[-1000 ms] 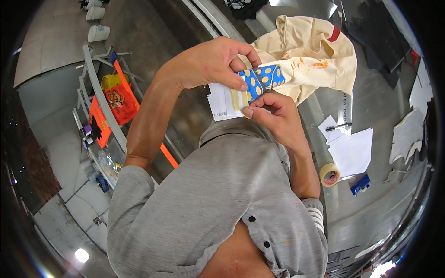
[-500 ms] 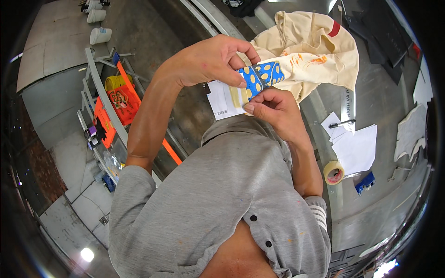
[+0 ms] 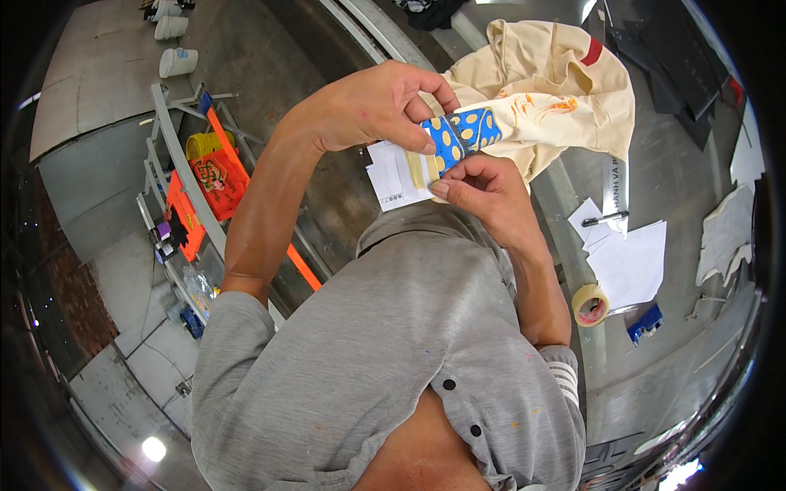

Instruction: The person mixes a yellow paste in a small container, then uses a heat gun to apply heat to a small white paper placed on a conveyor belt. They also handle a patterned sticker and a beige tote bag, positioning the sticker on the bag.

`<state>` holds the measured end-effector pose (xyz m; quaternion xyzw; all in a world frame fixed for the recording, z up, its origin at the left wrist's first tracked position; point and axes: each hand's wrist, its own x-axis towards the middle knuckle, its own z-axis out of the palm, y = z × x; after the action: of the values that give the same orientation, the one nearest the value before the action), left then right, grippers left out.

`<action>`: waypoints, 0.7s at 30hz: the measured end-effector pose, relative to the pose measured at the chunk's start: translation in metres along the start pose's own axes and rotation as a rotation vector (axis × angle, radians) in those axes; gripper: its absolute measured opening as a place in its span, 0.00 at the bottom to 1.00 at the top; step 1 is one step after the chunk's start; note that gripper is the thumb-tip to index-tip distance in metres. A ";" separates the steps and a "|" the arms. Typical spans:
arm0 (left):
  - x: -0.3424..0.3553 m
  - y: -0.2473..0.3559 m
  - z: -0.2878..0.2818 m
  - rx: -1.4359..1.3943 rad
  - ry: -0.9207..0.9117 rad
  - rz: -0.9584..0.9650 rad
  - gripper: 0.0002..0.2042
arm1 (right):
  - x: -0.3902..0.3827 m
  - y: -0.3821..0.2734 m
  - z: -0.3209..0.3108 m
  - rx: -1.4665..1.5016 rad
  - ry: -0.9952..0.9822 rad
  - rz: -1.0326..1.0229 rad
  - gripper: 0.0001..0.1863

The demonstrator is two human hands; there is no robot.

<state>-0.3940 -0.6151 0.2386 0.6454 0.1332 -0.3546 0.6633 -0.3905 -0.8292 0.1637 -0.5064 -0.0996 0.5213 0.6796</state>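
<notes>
Cream cloth [image 3: 565,74], crumpled with orange smears and a red patch, trails from my hands over the table edge. At its near end is a blue piece with cream dots [image 3: 471,131]; whether it is printed or sewn on I cannot tell. A pale yellow strip [image 3: 416,170] and white paper [image 3: 391,180] lie along its left side. My left hand [image 3: 377,106] pinches the upper left edge of the dotted piece, thumb on top. Closed at the lower edge, my right hand [image 3: 487,192] has its thumb beside the paper; its other fingers are partly hidden.
On the glass-like table at right are white sheets [image 3: 630,262], a black pen [image 3: 606,219], a tape roll [image 3: 590,305] and a blue tool-like item [image 3: 645,324]. A metal rack [image 3: 188,180] with an orange bag [image 3: 219,184] stands at left, white buckets [image 3: 178,62] beyond.
</notes>
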 end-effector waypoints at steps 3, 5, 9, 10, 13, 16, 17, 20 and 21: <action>0.000 0.000 0.000 -0.002 0.001 -0.008 0.21 | 0.000 0.000 0.000 -0.001 0.004 0.003 0.09; 0.001 -0.001 0.000 0.000 -0.003 -0.008 0.20 | 0.000 0.000 0.000 -0.005 0.008 0.004 0.09; 0.002 -0.003 0.000 -0.002 -0.004 -0.003 0.20 | 0.000 0.002 0.000 -0.014 0.010 0.005 0.09; 0.002 -0.002 0.000 -0.009 -0.004 -0.003 0.20 | 0.000 0.003 0.000 -0.014 0.012 0.003 0.09; 0.003 -0.001 0.000 -0.002 0.001 -0.012 0.20 | 0.001 0.003 0.000 -0.005 0.020 0.003 0.09; 0.003 -0.003 0.000 0.017 -0.008 0.000 0.21 | 0.001 0.005 0.001 0.006 0.018 0.007 0.09; 0.003 -0.004 -0.001 0.021 -0.008 -0.003 0.21 | 0.001 0.006 0.001 0.010 0.015 0.008 0.09; 0.004 -0.005 -0.001 0.030 -0.009 -0.006 0.21 | 0.002 0.007 0.000 0.003 0.020 0.003 0.09; 0.004 -0.005 -0.001 0.033 -0.009 -0.006 0.21 | 0.002 0.007 0.000 0.004 0.021 0.004 0.09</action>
<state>-0.3938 -0.6148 0.2324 0.6542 0.1264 -0.3615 0.6522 -0.3943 -0.8279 0.1573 -0.5107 -0.0902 0.5176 0.6805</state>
